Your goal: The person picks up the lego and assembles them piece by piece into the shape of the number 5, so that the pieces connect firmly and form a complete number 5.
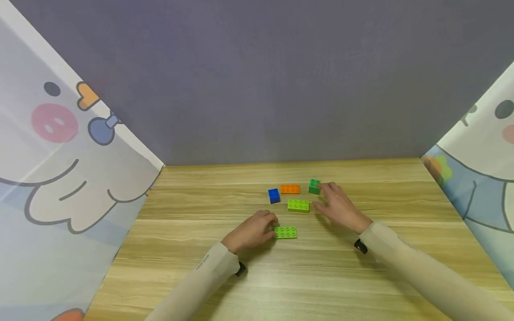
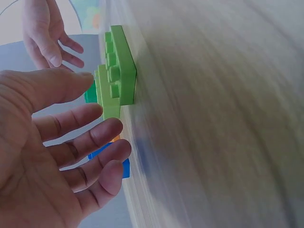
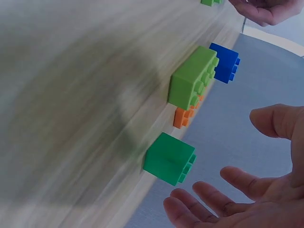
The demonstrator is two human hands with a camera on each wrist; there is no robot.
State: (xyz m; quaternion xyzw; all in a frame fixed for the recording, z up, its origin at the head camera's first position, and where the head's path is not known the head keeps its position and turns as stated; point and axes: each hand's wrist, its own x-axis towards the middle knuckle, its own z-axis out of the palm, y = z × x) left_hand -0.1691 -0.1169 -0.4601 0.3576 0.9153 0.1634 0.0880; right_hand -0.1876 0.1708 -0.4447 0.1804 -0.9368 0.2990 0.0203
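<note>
In the head view my left hand (image 1: 252, 230) is at the left end of a flat light green brick (image 1: 285, 232); its fingers are loosely bent and hold nothing in the left wrist view. My right hand (image 1: 339, 207) hovers by the dark green brick (image 1: 314, 187), fingers spread, with a gap to the brick (image 3: 169, 158) in the right wrist view. A thicker light green brick (image 1: 298, 205) lies between the hands. Behind it are an orange brick (image 1: 290, 189) and, further left, a blue brick (image 1: 274, 195).
The bricks stand on a wood-grain table (image 1: 180, 205). A grey wall (image 1: 273, 89) rises behind its back edge, and printed cartoon panels (image 1: 52, 178) flank it on both sides.
</note>
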